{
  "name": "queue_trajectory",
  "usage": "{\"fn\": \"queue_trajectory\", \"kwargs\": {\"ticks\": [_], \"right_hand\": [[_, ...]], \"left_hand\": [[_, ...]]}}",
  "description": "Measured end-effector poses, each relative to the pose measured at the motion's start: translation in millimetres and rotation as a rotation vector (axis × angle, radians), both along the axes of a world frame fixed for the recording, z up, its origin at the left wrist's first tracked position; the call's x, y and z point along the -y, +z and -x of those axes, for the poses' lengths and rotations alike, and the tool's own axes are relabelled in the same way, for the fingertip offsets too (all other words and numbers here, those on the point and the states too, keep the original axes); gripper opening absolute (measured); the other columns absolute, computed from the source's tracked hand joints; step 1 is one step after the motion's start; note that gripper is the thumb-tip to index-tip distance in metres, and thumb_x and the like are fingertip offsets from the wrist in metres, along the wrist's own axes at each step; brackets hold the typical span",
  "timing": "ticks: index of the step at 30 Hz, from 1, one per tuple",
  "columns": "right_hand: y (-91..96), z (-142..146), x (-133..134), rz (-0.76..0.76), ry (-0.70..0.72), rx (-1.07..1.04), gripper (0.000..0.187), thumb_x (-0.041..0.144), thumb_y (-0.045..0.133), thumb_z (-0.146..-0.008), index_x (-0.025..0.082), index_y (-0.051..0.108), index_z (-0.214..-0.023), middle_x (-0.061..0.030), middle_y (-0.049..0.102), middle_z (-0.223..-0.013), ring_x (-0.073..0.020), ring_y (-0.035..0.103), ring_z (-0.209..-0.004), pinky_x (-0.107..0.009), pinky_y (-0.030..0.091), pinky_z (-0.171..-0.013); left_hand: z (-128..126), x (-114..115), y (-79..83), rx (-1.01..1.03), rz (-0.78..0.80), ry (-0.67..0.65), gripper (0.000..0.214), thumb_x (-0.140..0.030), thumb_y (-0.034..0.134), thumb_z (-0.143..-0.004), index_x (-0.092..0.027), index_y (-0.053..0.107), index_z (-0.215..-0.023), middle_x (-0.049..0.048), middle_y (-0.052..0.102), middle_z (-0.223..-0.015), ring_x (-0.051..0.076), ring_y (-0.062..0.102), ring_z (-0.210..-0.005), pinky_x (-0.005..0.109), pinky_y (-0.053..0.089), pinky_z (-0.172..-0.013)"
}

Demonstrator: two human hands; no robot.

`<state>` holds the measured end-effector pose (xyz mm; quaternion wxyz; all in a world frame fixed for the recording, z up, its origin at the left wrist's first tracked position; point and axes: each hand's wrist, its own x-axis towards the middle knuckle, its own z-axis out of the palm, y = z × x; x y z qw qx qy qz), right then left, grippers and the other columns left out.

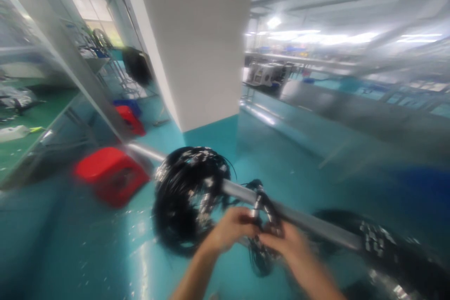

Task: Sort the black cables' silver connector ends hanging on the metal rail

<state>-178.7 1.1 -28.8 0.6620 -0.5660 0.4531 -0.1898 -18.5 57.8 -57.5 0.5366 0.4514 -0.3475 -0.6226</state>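
At metal rail (309, 221): left hand (230, 229), right hand (286, 241) fingers pinched around small cable loop (262, 206).

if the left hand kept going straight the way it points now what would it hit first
Most likely the small black cable bundle hanging on the metal bar, which the left hand already seems to touch at its fingertips. The right hand is close beside it. Blur makes depth uncertain.

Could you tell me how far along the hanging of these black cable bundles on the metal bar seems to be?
One large cable bundle already hangs on the metal bar, and another dark bundle sits further right. In hand: the left hand and right hand both grip a small bundle at the bar. The blur hides whether it is hooked on, and nothing shows what remains.
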Motion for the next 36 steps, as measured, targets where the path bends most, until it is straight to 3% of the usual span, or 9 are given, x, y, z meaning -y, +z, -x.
{"fn": "queue_trajectory", "kwargs": {"ticks": [4, 8, 17, 22, 28, 32, 36], "right_hand": [[2.6, -0.4, 5.4, 0.193, 0.098, -0.165, 0.030, 0.028, 0.063, -0.066, 0.013, 0.062, -0.093, -0.0034, 0.069, -0.076, -0.0239, 0.060, -0.071, -0.031, 0.041, -0.061], [-1.8, -0.8, 7.4, 0.233, 0.080, -0.171, 0.030, 0.030, 0.060, -0.067, 0.012, 0.064, -0.091, -0.0049, 0.069, -0.077, -0.0258, 0.060, -0.074, -0.032, 0.041, -0.062], [0.0, -1.8, -1.0, 0.061, -0.093, -0.012, 0.023, 0.031, 0.062, -0.061, 0.016, 0.067, -0.078, -0.0019, 0.066, -0.068, -0.0229, 0.058, -0.070, -0.031, 0.041, -0.062], [0.3, 0.2, 3.2, -0.034, 0.069, 0.106, 0.024, 0.030, 0.067, -0.063, 0.015, 0.065, -0.081, -0.0013, 0.065, -0.066, -0.0220, 0.058, -0.068, -0.032, 0.042, -0.063], [-2.6, 6.8, 5.9, -0.085, -0.030, 0.150, 0.019, 0.022, 0.058, -0.070, 0.016, 0.063, -0.088, -0.0004, 0.063, -0.074, -0.0205, 0.057, -0.076, -0.034, 0.041, -0.072], [2.7, 4.8, 1.5, -0.142, -0.005, 0.209, 0.015, 0.017, 0.054, -0.071, 0.013, 0.063, -0.082, -0.0012, 0.063, -0.067, -0.0181, 0.057, -0.066, -0.032, 0.042, -0.064], [0.9, 3.5, -0.3, -0.196, 0.027, 0.280, 0.020, 0.024, 0.059, -0.074, 0.014, 0.061, -0.091, -0.0028, 0.065, -0.075, -0.0204, 0.060, -0.073, -0.034, 0.043, -0.069]], "left_hand": [[1.8, 0.9, 3.3, -0.010, -0.004, -0.007, 0.016, -0.014, 0.067, -0.062, -0.011, 0.066, -0.078, 0.0009, 0.063, -0.068, 0.011, 0.054, -0.060, 0.023, 0.042, -0.059], [0.3, 0.9, 2.8, -0.019, 0.000, 0.008, 0.018, -0.011, 0.067, -0.061, -0.012, 0.066, -0.078, -0.0005, 0.062, -0.066, 0.010, 0.052, -0.059, 0.022, 0.042, -0.059], [-2.3, -1.4, -3.5, -0.055, -0.022, 0.001, 0.019, -0.014, 0.066, -0.064, -0.012, 0.066, -0.083, 0.0008, 0.062, -0.067, 0.009, 0.053, -0.058, 0.021, 0.040, -0.056], [-0.7, -1.9, -0.6, -0.083, -0.038, -0.014, 0.019, -0.019, 0.068, -0.067, -0.011, 0.065, -0.084, 0.0013, 0.060, -0.070, 0.008, 0.053, -0.058, 0.022, 0.042, -0.059], [1.3, -1.8, -1.0, -0.114, -0.049, -0.030, 0.021, -0.021, 0.069, -0.066, -0.011, 0.064, -0.084, 0.0038, 0.061, -0.075, 0.012, 0.057, -0.066, 0.026, 0.045, -0.065], [2.7, -2.5, 0.6, -0.154, -0.036, -0.043, 0.022, -0.022, 0.068, -0.068, -0.012, 0.064, -0.087, 0.0051, 0.062, -0.080, 0.014, 0.059, -0.071, 0.027, 0.045, -0.068], [2.6, -2.8, 0.8, -0.174, -0.022, -0.058, 0.022, -0.023, 0.068, -0.069, -0.011, 0.065, -0.087, 0.0043, 0.062, -0.078, 0.011, 0.058, -0.068, 0.024, 0.045, -0.067]]}}
